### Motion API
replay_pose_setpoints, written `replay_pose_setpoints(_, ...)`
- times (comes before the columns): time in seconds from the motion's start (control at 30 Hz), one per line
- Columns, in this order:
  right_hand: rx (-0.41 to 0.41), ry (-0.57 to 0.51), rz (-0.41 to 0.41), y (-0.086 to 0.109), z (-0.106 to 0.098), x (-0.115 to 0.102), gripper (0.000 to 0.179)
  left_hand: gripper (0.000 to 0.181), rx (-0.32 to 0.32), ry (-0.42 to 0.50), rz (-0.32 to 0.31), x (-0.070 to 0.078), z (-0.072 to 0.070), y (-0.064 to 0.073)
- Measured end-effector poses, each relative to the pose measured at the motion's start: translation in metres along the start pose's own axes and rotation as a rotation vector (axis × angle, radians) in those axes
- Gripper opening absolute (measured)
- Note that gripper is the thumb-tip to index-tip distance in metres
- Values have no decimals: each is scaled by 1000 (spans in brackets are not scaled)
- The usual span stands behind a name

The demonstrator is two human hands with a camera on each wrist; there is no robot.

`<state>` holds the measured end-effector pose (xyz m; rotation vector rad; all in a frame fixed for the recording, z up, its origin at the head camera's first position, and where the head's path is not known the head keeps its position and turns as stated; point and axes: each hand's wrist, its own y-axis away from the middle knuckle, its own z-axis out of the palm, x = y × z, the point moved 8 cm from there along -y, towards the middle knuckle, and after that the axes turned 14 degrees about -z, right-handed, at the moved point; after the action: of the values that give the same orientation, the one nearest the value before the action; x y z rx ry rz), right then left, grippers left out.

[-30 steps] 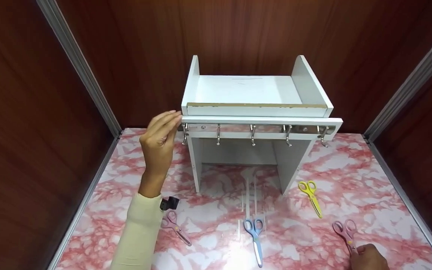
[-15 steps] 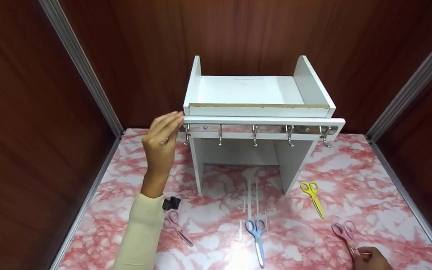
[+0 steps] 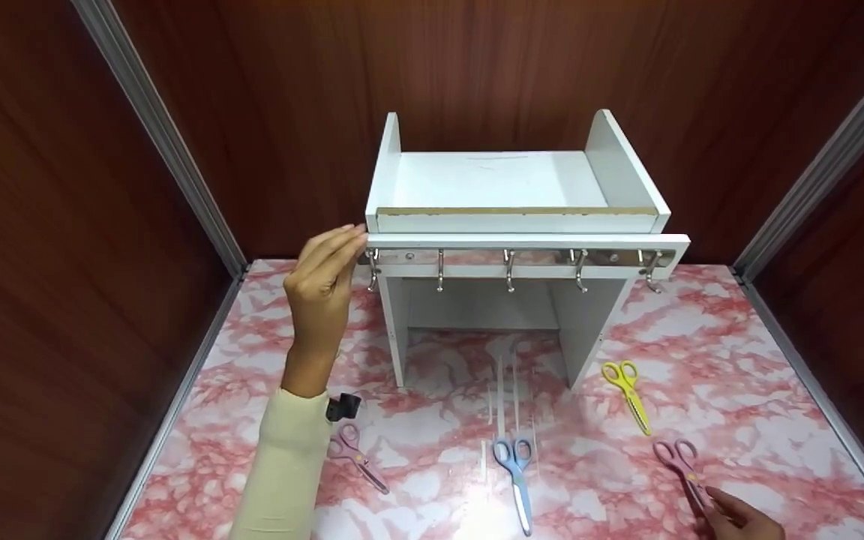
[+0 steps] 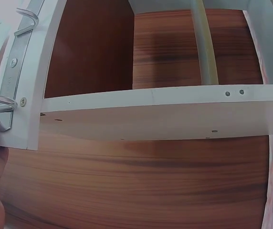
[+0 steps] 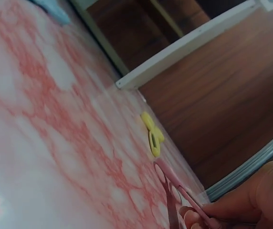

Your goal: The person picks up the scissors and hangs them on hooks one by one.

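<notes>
My left hand point(image 3: 321, 289) holds the left end of a white hook rail point(image 3: 469, 266), its fingertips at the corner. The rail bears several metal hooks and runs across the front of a white shelf unit point(image 3: 477, 223) that stands on the table. In the left wrist view, thumb and fingers lie on either side of the rail's end point(image 4: 29, 121). At the lower right, my right hand point(image 3: 743, 517) pinches pink scissors point(image 3: 683, 466) by the blade end, with the handle loops pointing away. In the right wrist view the pink scissors point(image 5: 179, 183) tilt over the table, loops forward.
Yellow scissors point(image 3: 631, 397) lie right of the unit. Blue scissors point(image 3: 514, 480) lie in front, near pale strips point(image 3: 501, 397). A second pink pair point(image 3: 357, 457) lies beside the left sleeve point(image 3: 282, 465). Dark wood-look walls point(image 3: 477, 67) enclose the marbled table point(image 3: 417, 420).
The pink scissors in my right hand have shifted slightly left, and the fingers have straightened along the blades. My left hand stays at the rail's end.
</notes>
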<state>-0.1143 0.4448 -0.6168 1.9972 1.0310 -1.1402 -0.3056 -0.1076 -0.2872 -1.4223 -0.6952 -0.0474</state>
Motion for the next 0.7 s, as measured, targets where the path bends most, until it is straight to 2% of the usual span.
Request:
replay_pose_setpoints(0.13, 0, -191, 107, 2, 3, 8, 51, 20, 2, 8, -1, 0, 0, -1)
replay_pose_setpoints(0.27, -7, -274, 115, 7, 6, 7, 66, 20, -1, 12, -6, 1, -1, -2)
replay_pose_setpoints(0.33, -36, -381, 137, 12, 9, 5, 65, 20, -6, 12, -9, 1, -1, -2)
replay_pose_setpoints(0.4, -5, -490, 159, 17, 12, 1, 58, 20, -11, 9, -12, 1, -2, -2)
replay_pose_setpoints(0.43, 41, -530, 154, 18, 13, -2, 61, 20, -12, 9, -13, 1, -2, -3)
replay_pose_setpoints(0.5, 156, -607, 124, 21, 13, -10, 53, 19, -12, 8, -15, 1, -2, -3)
replay_pose_setpoints(0.57, 278, -598, 18, 21, 11, -21, 49, 19, -14, 6, -20, 0, -2, -3)
replay_pose_setpoints(0.63, 355, -570, -95, 22, 8, -33, 43, 19, -19, 2, -22, 0, -1, -2)
replay_pose_setpoints(0.7, 394, -557, -175, 23, 7, -41, 37, 19, -24, -2, -22, -1, -1, -1)
